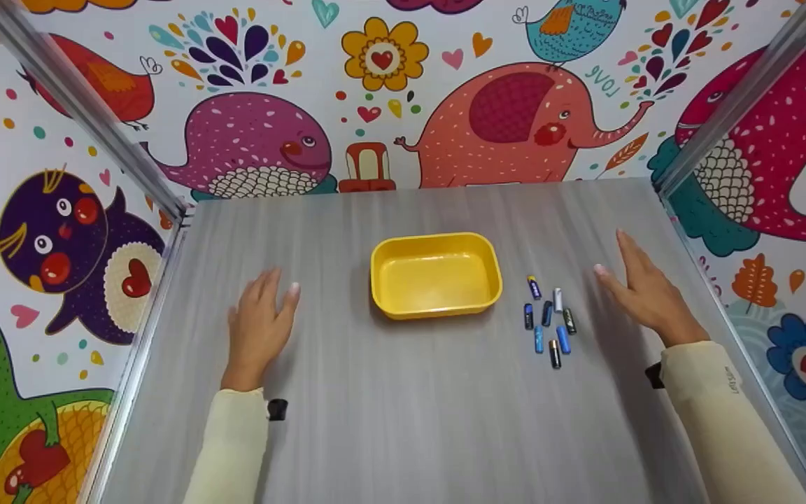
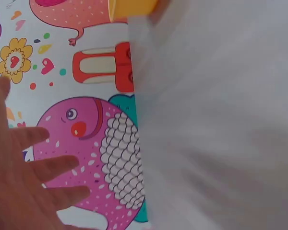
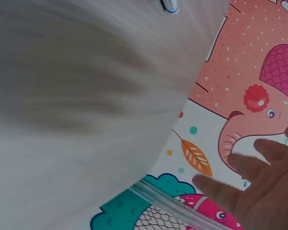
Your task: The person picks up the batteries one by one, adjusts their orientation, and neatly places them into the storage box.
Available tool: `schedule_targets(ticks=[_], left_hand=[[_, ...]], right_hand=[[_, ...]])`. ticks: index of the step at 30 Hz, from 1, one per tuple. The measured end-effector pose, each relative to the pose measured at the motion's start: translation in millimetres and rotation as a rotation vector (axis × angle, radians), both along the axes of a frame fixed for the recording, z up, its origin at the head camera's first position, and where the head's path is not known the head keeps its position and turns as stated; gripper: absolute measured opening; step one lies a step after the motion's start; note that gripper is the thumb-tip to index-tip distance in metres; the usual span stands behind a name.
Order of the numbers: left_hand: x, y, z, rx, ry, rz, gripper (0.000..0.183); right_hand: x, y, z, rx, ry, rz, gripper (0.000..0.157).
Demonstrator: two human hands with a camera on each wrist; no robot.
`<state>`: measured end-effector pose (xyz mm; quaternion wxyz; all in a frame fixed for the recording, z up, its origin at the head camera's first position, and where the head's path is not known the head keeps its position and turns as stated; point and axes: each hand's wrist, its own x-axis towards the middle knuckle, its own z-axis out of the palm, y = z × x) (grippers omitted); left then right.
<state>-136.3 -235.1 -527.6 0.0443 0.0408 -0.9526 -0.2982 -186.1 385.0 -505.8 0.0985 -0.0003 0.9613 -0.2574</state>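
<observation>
A yellow rectangular tray [image 1: 436, 308] stands on the table, its inside bare. To its right lies a loose group of several small batteries [image 1: 547, 313] in blue, black, white and other colours. Left of the tray, my left hand [image 1: 259, 329] is held over the table with fingers extended and nothing in it. My right hand [image 1: 648, 294] is to the right of the batteries, apart from them, thumb and fingers spread and holding nothing. In the left wrist view a corner of the tray [image 2: 132, 7] shows; in the right wrist view, one battery end [image 3: 170, 5].
The grey table [image 1: 403, 413] is bounded by metal rails [image 1: 130, 378] at its sides. Printed panels with cartoon animals [image 1: 256, 143] rise behind and on both sides. A small black device [image 1: 277, 409] is at my left wrist.
</observation>
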Motion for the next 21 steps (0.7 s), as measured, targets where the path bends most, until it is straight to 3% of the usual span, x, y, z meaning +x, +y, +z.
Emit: schedule_targets(ticks=[3,8,15,21], left_hand=[[-2.4,12,-6.5,0.099,0.016,0.006,0.069],[-7.1,35,-16.8,0.22,-0.036,-0.015,0.065],[-11.9,76,-32.5,0.278,-0.112,-0.053,0.061],[-15.1,105,-45.7,0.291,-0.167,-0.042,0.066]], right_hand=[[2.2,0,-6.2,-0.019,-0.029,-0.015,0.089],[6.3,2,-20.8,-0.039,-0.044,-0.014,0.086],[10.1,4,-37.6,-0.108,-0.029,0.032,0.08],[13.5,2,-45.6,-0.118,-0.016,0.015,0.072]])
